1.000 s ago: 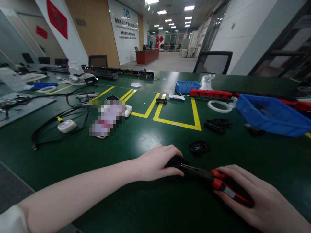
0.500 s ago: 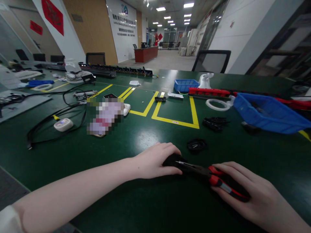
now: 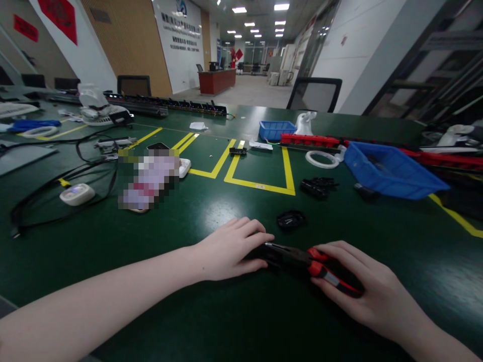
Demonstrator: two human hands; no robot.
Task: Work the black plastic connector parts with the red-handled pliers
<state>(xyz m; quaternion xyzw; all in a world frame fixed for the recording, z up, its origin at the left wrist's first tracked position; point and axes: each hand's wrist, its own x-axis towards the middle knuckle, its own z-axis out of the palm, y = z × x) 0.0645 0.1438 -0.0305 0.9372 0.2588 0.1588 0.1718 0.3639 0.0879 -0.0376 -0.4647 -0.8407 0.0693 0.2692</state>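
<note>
My right hand [image 3: 362, 281] is wrapped around the red-and-black handles of long-nose pliers [image 3: 319, 266], whose jaws point left toward my other hand. Low over the table, my left hand [image 3: 234, 249] is closed on a dark part [image 3: 256, 253], mostly covered by its fingers; its kind I cannot make out. The tips of the pliers reach this part, with a small shiny metal bit at them. Just beyond the pliers lies a black oval plastic piece [image 3: 291, 219] with small metal pins in it.
Several black parts [image 3: 319, 187] lie near a blue bin [image 3: 392, 171] at right. A white ring [image 3: 322, 159] and red rails [image 3: 311, 141] are behind. On the left are a phone [image 3: 149, 181], a white oval device [image 3: 77, 194] and black cables [image 3: 41, 188] across the green table [image 3: 181, 306].
The whole view has shifted, moving the scene left in the picture. Both hands keep their holds, with the pliers' tips still at the dark part.
</note>
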